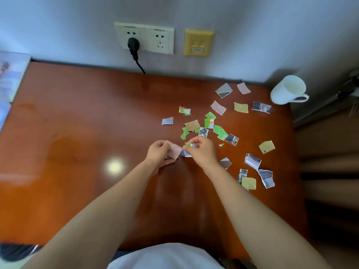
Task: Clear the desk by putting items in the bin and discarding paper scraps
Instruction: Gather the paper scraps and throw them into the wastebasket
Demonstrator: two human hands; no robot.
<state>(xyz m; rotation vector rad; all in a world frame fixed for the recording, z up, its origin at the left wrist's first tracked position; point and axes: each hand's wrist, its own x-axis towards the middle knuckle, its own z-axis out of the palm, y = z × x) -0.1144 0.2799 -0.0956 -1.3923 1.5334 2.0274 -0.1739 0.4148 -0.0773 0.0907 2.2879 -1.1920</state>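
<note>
On the desk (77, 136), the left hand (158, 152) pinches a pink scrap (174, 150). The right hand (202, 152) pinches a small green scrap (188, 144) touching it. More scraps (241, 107) lie scattered to the right and farther back. They look feather-light and limp, and are probably best nipped at a lifted torn edge. A white mug (287, 90) stands at the far right.

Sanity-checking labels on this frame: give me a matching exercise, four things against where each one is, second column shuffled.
Things
1. white mug
2. black plug
3. pink scrap
4. yellow wall plate

Places
A. pinched in the left hand
B. on the wall, right of the white socket panel
C. far right corner of the desk
D. plugged into that panel's left socket

Pairs: 1-C; 2-D; 3-A; 4-B
</note>
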